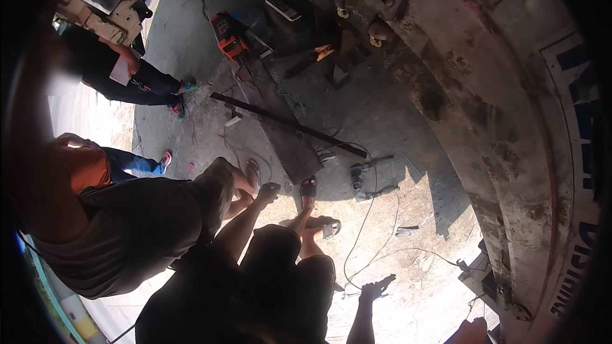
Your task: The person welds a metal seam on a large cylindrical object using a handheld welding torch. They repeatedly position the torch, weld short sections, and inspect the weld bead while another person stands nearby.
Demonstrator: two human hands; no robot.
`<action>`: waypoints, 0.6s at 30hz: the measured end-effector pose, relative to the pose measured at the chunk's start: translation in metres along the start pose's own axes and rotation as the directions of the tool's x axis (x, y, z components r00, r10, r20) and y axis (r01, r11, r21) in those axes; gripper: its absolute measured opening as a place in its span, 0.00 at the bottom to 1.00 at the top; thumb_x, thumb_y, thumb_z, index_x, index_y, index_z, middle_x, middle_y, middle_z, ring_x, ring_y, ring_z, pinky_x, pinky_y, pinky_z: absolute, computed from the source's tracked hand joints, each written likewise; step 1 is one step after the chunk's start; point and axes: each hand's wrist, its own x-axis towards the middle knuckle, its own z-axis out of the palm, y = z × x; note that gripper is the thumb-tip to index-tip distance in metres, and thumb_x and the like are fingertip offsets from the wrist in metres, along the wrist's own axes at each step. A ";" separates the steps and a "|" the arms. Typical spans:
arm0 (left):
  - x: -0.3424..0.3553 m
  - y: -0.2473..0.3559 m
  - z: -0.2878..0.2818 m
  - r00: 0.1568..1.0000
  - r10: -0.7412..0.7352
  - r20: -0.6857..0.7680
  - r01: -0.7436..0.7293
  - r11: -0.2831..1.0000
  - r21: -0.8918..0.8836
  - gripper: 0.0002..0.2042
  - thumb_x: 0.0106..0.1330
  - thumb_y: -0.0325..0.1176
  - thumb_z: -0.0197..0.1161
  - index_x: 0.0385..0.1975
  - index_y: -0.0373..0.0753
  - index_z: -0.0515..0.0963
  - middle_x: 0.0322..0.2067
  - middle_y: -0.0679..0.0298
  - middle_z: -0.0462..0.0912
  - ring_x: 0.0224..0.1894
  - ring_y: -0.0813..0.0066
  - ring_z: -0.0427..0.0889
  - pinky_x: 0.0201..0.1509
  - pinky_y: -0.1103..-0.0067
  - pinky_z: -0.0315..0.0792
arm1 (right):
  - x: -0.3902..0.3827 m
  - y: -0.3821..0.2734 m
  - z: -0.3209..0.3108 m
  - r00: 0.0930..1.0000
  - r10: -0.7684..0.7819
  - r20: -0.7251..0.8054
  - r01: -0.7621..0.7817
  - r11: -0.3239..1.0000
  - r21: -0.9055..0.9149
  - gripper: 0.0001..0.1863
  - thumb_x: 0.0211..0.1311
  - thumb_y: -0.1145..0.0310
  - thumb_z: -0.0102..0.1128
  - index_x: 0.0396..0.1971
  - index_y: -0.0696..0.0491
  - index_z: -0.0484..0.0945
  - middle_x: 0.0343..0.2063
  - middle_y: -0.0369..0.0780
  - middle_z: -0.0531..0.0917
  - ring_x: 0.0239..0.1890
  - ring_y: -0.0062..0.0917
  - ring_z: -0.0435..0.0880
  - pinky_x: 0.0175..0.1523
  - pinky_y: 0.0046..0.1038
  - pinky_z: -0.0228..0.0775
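My left hand (pixel 269 192) reaches forward above my sandalled feet (pixel 308 187), near the lower end of a dark steel plank (pixel 273 121), its fingers curled; what they hold, if anything, is hidden. In dark silhouette over the sunlit floor, my right hand (pixel 376 288) has fingers extended and apart, beside thin cables (pixel 347 267). A long narrow steel bar (pixel 287 124) lies diagonally across the plank. Small dark metal pieces (pixel 360 178) and a short grey item (pixel 406 230) lie farther right. Another hand (pixel 472 331) shows at the lower right edge.
A person in grey (pixel 127 229) is close at left, with another in orange (pixel 89 165) and one in dark trousers (pixel 146 83) beyond. An orange-black machine (pixel 229 35) and tools sit ahead. A large rusty curved metal body (pixel 497 121) fills the right side.
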 end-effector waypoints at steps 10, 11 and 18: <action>0.234 0.090 -0.010 0.856 0.292 -0.428 -0.411 0.885 -0.219 0.21 0.63 0.42 0.62 0.52 0.38 0.75 0.44 0.61 0.81 0.42 0.72 0.81 0.44 0.75 0.76 | -0.062 -0.001 -0.049 0.588 0.713 0.383 -0.734 0.270 0.623 0.34 0.71 0.67 0.34 0.73 0.34 0.37 0.72 0.40 0.51 0.22 0.14 0.61 0.19 0.14 0.60; 0.253 0.096 -0.022 0.880 0.212 -0.424 -0.332 0.914 -0.232 0.26 0.58 0.44 0.65 0.56 0.40 0.73 0.49 0.59 0.80 0.50 0.71 0.79 0.52 0.73 0.73 | -0.068 0.004 -0.049 0.586 0.725 0.363 -0.742 0.299 0.600 0.34 0.71 0.67 0.34 0.73 0.34 0.36 0.72 0.40 0.51 0.22 0.15 0.61 0.19 0.14 0.60; 0.328 0.129 -0.029 0.803 0.004 -0.596 -0.148 0.970 -0.193 0.29 0.62 0.51 0.56 0.59 0.41 0.69 0.54 0.54 0.72 0.54 0.61 0.75 0.56 0.67 0.70 | -0.107 -0.007 -0.027 0.546 0.746 0.382 -0.815 0.366 0.449 0.36 0.69 0.71 0.34 0.74 0.36 0.35 0.72 0.41 0.50 0.23 0.16 0.62 0.20 0.14 0.61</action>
